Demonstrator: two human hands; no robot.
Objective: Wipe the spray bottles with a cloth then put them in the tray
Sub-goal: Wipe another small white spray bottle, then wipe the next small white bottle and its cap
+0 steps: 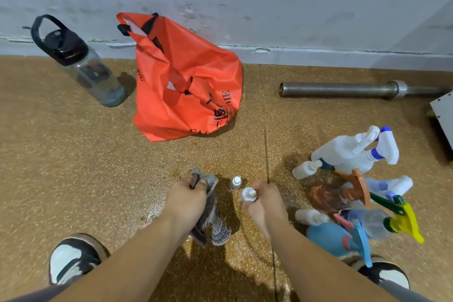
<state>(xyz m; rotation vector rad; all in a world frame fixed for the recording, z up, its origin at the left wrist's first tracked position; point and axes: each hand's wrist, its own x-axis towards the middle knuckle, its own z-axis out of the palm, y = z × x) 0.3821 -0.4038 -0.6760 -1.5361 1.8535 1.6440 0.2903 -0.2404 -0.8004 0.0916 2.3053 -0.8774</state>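
The right hand (263, 200) curls round a small white spray bottle (249, 194), its long axis upright, cap toward the camera. The left hand (187, 200) grips the cloth (213, 223), which hangs down. The floor (73, 167) lies open to the left; a heap of spray bottles (343, 154) crowds the right.

Orange bag (186, 76) reads "ME", "IS".

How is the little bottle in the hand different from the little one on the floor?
The held bottle is gripped in the right hand; the floor bottle stands free, touched by nothing. The hand hides the held bottle's body; the floor bottle's body shows. Both are small with white tops. The left hand grips the cloth.
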